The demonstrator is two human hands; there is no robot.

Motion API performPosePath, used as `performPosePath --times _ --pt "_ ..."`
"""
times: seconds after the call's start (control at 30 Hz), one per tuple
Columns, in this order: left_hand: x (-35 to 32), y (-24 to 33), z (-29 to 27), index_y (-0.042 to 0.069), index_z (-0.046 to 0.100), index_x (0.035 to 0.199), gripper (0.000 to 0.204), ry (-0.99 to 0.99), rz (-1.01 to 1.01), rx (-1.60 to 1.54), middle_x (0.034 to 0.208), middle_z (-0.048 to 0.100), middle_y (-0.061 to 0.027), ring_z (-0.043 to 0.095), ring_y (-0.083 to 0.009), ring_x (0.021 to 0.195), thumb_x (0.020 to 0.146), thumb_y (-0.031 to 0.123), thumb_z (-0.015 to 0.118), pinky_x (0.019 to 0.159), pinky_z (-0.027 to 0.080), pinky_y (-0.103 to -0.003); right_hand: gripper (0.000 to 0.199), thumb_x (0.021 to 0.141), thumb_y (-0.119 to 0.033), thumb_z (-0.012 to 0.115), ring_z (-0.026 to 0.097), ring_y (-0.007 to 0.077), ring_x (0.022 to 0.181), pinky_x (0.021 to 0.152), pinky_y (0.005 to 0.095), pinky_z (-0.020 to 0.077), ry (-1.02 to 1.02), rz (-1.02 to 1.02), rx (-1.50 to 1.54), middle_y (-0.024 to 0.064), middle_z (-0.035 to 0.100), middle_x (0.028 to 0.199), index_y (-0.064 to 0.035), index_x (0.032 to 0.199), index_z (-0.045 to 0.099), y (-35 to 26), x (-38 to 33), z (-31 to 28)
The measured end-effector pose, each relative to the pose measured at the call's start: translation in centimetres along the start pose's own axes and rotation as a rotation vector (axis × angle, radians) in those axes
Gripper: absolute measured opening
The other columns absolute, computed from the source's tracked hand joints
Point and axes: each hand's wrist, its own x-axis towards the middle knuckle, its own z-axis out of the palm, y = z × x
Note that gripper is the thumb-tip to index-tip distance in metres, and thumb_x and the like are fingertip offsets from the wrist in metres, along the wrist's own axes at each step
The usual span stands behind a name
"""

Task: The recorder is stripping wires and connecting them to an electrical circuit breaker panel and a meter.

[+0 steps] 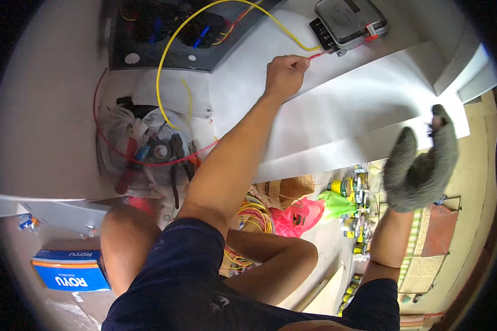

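my left hand [285, 73]: bare, closed, pinching the red wire [318, 54] just short of the grey meter box [350, 20] on the white panel [337, 105]. my right hand [421, 165]: grey glove, fingers curled half open, holding nothing i can make out. yellow wire [171, 44]: loops from the open metal box [165, 38] to the meter.

A wire [317, 55] is pinched in the left hand [284, 74], with a meter [350, 21] just right of it, a panel [165, 33] to its left, and pliers [176, 165] below.
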Motion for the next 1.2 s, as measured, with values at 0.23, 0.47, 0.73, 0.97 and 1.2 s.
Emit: performPosePath --times 0.23,0.47,0.73,0.97,1.2 --pt "0.2 -2.0 -0.1 0.005 0.076 0.095 0.023 0.053 0.026 -0.047 0.084 0.074 -0.0104 0.068 -0.0208 0.076 0.086 0.025 0.069 0.075 0.053 -0.032 0.052 0.084 -0.012 0.073 0.055 0.0352 0.123 0.103 0.0419 0.0453 -0.072 0.026 -0.125 0.0198 0.058 0.131 0.0021 0.131 0.056 2.5 -0.7 2.1" --pt "0.4 -1.3 -0.4 0.006 0.076 0.091 0.025 0.036 -0.029 0.002 0.082 0.073 -0.0115 0.069 -0.0236 0.077 0.083 0.027 0.066 0.076 0.053 -0.034 0.047 0.084 -0.012 0.074 0.057 0.0357 0.119 0.100 0.0420 0.0471 -0.096 -0.016 -0.166 0.0194 0.062 0.125 0.0013 0.127 0.059 2.7 -1.1 2.8" --pt "0.6 -1.1 -0.4 0.004 0.075 0.084 0.023 0.047 -0.026 -0.011 0.078 0.072 -0.0119 0.068 -0.0248 0.074 0.084 0.025 0.065 0.075 0.054 -0.036 0.041 0.086 -0.006 0.071 0.060 0.0330 0.115 0.096 0.0393 0.0511 -0.166 -0.109 -0.264 0.0191 0.064 0.122 0.0037 0.124 0.060 2.5 -0.8 2.9" --pt "0.8 -1.1 -0.4 0.005 0.075 0.079 0.022 0.081 -0.044 0.008 0.077 0.072 -0.0121 0.070 -0.0253 0.072 0.084 0.024 0.066 0.076 0.055 -0.036 0.038 0.086 -0.007 0.072 0.062 0.0306 0.111 0.088 0.0355 0.0568 -0.190 -0.092 -0.284 0.0193 0.063 0.122 0.0026 0.121 0.061 2.3 -0.9 3.3" --pt "0.7 -0.3 0.0 0.006 0.076 0.079 0.020 0.079 -0.052 -0.034 0.075 0.073 -0.0112 0.070 -0.0255 0.073 0.083 0.024 0.069 0.077 0.056 -0.035 0.036 0.086 -0.007 0.072 0.060 0.0294 0.114 0.089 0.0354 0.0560 -0.176 -0.079 -0.291 0.0187 0.064 0.121 0.0021 0.119 0.063 2.4 -1.0 3.2"
